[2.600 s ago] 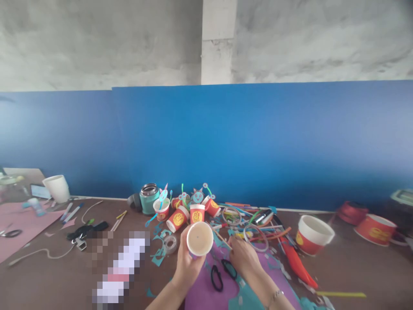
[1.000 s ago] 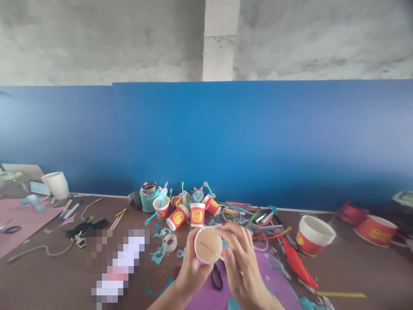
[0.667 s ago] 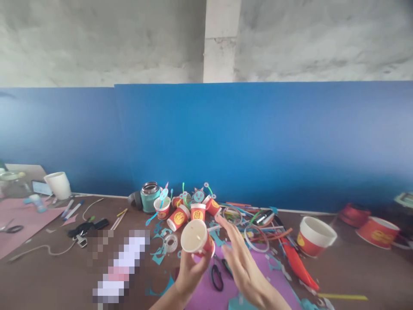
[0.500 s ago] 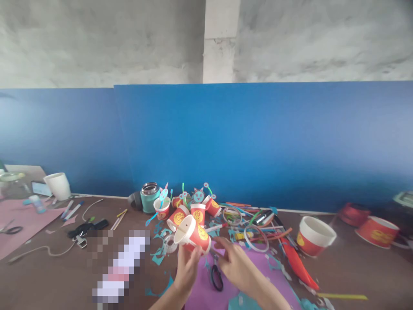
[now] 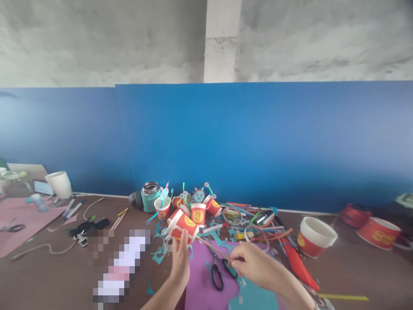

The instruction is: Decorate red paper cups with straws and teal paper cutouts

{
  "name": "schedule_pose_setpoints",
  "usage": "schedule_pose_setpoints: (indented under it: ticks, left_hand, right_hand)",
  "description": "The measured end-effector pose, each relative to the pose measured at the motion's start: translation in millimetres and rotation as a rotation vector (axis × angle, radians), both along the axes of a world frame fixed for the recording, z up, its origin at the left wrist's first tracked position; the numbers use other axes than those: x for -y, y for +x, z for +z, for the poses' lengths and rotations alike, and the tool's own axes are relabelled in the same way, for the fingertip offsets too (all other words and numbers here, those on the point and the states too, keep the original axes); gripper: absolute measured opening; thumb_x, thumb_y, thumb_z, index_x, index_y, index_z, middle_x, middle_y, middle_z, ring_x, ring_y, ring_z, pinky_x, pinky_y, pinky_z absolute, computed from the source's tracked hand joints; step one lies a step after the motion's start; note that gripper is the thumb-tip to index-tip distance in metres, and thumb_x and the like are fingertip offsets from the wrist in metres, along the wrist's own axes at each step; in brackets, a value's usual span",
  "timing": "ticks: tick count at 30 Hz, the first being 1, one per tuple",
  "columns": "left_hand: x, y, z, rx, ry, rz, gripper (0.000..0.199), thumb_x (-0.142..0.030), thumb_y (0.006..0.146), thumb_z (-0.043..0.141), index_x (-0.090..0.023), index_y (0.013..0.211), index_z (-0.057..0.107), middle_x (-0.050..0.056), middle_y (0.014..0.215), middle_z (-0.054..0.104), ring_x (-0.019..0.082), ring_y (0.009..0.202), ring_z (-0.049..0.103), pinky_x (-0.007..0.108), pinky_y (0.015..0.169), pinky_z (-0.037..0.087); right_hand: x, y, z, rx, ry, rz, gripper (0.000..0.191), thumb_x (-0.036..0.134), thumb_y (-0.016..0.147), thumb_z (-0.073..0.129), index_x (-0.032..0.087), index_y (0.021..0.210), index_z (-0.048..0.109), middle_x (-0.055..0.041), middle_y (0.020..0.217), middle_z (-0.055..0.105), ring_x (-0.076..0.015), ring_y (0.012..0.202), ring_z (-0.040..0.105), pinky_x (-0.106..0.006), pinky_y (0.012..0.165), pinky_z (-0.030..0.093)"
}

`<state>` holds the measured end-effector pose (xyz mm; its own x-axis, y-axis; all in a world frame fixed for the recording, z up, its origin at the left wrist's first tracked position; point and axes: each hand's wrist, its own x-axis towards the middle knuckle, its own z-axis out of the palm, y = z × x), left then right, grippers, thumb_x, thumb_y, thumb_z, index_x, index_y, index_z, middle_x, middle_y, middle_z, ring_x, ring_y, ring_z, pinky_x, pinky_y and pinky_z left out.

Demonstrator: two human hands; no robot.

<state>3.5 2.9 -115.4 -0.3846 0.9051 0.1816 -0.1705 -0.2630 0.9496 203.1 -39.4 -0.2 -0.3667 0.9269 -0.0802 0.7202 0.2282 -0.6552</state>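
One red cup (image 5: 184, 224) I grasp tilted in my left hand (image 5: 180, 260), short of the table's (image 5: 58, 275) far edge, apparently so its base faces the stick (image 5: 212, 247) pinched in my right hand (image 5: 247, 260); scissors (image 5: 216, 259) lie beneath on purple paper (image 5: 199, 286).

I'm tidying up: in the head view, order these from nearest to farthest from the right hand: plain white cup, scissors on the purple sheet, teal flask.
1. Scissors: just beside the right hand, on the purple sheet.
2. Teal flask: farther left and back.
3. Plain white cup: far left.
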Motion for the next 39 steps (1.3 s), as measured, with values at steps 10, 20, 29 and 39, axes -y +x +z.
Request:
schedule_pose_setpoints:
  ticks: [10,20,29,39]
  left_hand:
    - [-3.9,0.0,15.0,0.27,-0.123,-0.067,0.047,-0.066,0.079,0.049,-0.021,0.089,0.057,0.004,0.076,0.06,0.024,0.081,0.068,0.035,0.072,0.054]
    - [-0.6,-3.0,35.2,0.325,-0.092,-0.063,0.04,-0.056,0.078,0.058,-0.022,0.098,0.057,0.006,0.091,0.067,0.024,0.088,0.069,0.039,0.082,0.053]
    - [12.1,10.6,19.1,-0.3,0.208,-0.054,0.057,-0.035,0.066,0.075,-0.018,0.114,0.051,0.012,0.106,0.063,0.029,0.099,0.061,0.044,0.089,0.047]
    - [22.0,14.1,28.3,-0.646,0.294,0.08,0.055,-0.023,0.067,0.07,-0.02,0.115,0.043,0.007,0.101,0.055,0.024,0.091,0.059,0.04,0.078,0.051]
  right_hand:
    - [3.7,-9.0,-5.1,-0.002,-0.051,0.057,0.025,0.01,0.065,0.044,0.017,0.043,0.055,0.0049,0.041,0.047,-0.0085,0.042,0.042,-0.021,0.045,0.026]
    - [-17.5,44.2,-17.1,0.184,0.003,-0.208,0.024,0.008,0.065,0.049,0.018,0.046,0.061,-0.0017,0.045,0.061,-0.0143,0.042,0.054,-0.023,0.044,0.033]
    - [-21.8,-2.7,-19.5,-0.345,0.142,-0.17,0.038,0.042,0.088,0.048,0.015,0.112,0.062,-0.0115,0.101,0.071,-0.0243,0.094,0.065,-0.035,0.081,0.049]
    - [-5.0,-28.6,-21.5,-0.464,0.107,0.123,0.099,0.032,0.059,0.082,0.023,0.143,0.03,-0.0127,0.14,0.044,-0.0325,0.131,0.036,-0.045,0.105,0.034]
